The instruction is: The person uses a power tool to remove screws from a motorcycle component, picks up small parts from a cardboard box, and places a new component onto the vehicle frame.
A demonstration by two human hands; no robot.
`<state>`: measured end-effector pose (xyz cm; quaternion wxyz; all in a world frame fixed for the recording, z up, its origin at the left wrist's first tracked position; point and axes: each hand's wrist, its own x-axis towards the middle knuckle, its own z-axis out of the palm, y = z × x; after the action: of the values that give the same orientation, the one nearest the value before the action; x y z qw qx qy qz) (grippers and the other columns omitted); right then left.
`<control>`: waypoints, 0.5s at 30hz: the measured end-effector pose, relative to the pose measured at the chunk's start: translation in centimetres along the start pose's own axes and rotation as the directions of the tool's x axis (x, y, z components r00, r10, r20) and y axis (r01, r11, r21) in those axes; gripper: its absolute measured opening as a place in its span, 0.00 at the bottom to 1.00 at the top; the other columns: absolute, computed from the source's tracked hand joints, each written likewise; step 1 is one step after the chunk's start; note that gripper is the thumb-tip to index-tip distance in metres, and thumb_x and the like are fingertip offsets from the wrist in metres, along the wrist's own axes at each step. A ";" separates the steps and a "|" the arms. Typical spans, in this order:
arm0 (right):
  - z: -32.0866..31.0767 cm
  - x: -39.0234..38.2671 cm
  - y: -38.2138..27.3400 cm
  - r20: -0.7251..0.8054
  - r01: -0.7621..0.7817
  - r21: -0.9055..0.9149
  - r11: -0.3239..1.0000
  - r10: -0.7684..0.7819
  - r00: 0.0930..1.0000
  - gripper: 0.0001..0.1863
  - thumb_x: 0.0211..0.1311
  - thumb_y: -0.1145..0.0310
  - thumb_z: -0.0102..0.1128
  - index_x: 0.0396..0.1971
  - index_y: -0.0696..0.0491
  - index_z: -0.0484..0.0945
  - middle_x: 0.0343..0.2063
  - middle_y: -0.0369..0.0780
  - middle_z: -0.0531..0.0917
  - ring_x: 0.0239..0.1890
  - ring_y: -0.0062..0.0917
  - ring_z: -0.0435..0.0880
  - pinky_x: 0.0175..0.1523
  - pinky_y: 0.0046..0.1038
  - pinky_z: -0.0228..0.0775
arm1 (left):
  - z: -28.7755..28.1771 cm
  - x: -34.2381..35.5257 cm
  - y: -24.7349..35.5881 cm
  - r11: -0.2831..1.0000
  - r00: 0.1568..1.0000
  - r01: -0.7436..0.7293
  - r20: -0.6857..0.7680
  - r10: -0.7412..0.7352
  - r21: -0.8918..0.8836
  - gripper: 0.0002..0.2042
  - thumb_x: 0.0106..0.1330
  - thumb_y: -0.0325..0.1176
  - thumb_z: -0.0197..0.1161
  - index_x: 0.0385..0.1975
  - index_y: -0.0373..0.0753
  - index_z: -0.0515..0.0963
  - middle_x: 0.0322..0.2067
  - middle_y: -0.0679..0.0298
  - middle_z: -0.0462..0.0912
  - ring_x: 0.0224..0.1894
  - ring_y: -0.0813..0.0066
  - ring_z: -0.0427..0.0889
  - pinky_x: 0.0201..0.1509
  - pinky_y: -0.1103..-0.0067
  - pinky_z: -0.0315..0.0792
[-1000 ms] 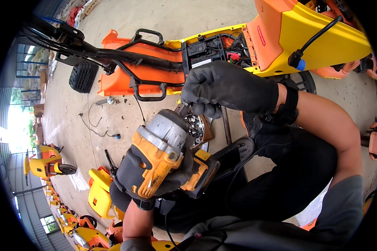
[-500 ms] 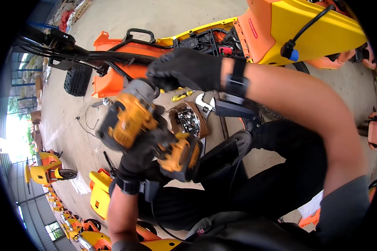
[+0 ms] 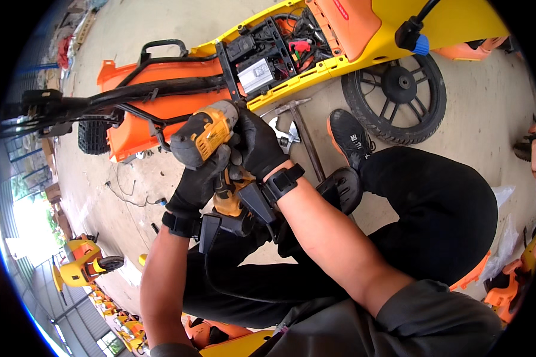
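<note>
A yellow and black cordless impact wrench [image 3: 211,138] is held in front of me, its nose up against the near side of the opened yellow and orange scooter [image 3: 307,76]. My left hand [image 3: 195,185], in a black glove, is closed around the wrench's grip, with the battery end below. My right hand [image 3: 259,144], also gloved, is closed against the side of the wrench close to its nose. Its fingertips are partly hidden. Beside the nose, the scooter's open bay shows a silver box [image 3: 256,75] and a red connector [image 3: 299,46] among wires.
A hammer [image 3: 304,134] and an adjustable wrench [image 3: 287,132] lie on the floor beyond my right wrist. The scooter's wheel [image 3: 396,98] is near my shoe [image 3: 348,134]. A thin cable [image 3: 125,193] lies at left. Another scooter [image 3: 80,262] stands behind it.
The view has shifted. My right hand has come down from above the wrench's nose to its side. The wrench has moved up to the scooter, and the box of fasteners is now hidden.
</note>
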<state>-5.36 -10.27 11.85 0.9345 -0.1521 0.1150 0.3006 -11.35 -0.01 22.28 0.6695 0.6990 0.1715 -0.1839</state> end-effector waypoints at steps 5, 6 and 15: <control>-3.3 2.7 0.8 0.050 -0.038 0.125 0.991 0.032 0.998 0.19 0.78 0.55 0.39 0.56 0.50 0.73 0.46 0.34 0.80 0.47 0.19 0.79 0.53 0.23 0.74 | -1.6 3.3 -3.0 0.961 0.987 -0.156 0.063 0.146 0.226 0.12 0.72 0.35 0.58 0.48 0.35 0.74 0.34 0.66 0.80 0.34 0.79 0.80 0.38 0.82 0.75; -3.9 3.1 1.3 0.027 -0.028 0.135 0.991 0.024 0.999 0.20 0.78 0.56 0.39 0.56 0.50 0.73 0.47 0.35 0.80 0.49 0.20 0.79 0.55 0.23 0.73 | -1.9 3.7 -3.3 0.974 0.993 -0.120 0.043 0.113 0.192 0.12 0.71 0.34 0.59 0.48 0.35 0.75 0.35 0.65 0.81 0.35 0.79 0.80 0.39 0.81 0.76; -4.2 4.3 2.4 -0.108 0.027 0.333 0.942 0.010 0.994 0.18 0.77 0.58 0.42 0.54 0.50 0.75 0.44 0.35 0.81 0.47 0.20 0.79 0.54 0.24 0.73 | -4.7 6.7 -6.0 0.988 0.987 0.149 0.061 -0.150 0.028 0.13 0.63 0.26 0.64 0.47 0.32 0.77 0.39 0.61 0.83 0.41 0.74 0.82 0.45 0.79 0.76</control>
<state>-3.88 -7.64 6.08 0.9404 -0.0080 0.2140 0.2641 -8.33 4.88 13.95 0.6506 0.6858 0.2003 -0.2576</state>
